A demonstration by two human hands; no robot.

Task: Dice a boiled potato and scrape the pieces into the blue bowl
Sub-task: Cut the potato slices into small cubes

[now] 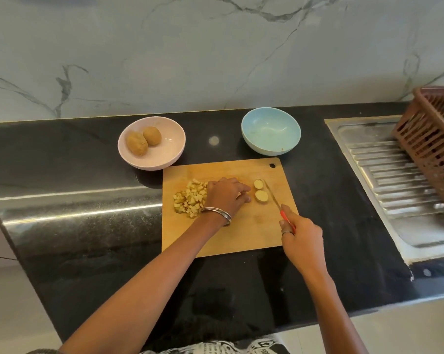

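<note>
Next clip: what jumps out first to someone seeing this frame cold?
The wooden cutting board at the centre of the black counter, where the left hand rests beside a pile of diced potato and the right hand holds a red-handled knife next to two uncut potato pieces. Behind it the blue bowl has no potato in it, and a pink bowl holds two whole potatoes.

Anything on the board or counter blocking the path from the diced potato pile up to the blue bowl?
Nothing visible. The diced pieces lie at the cutting board's left; the blue bowl stands past its far edge, with bare board between. Two slices sit right of that line.
</note>
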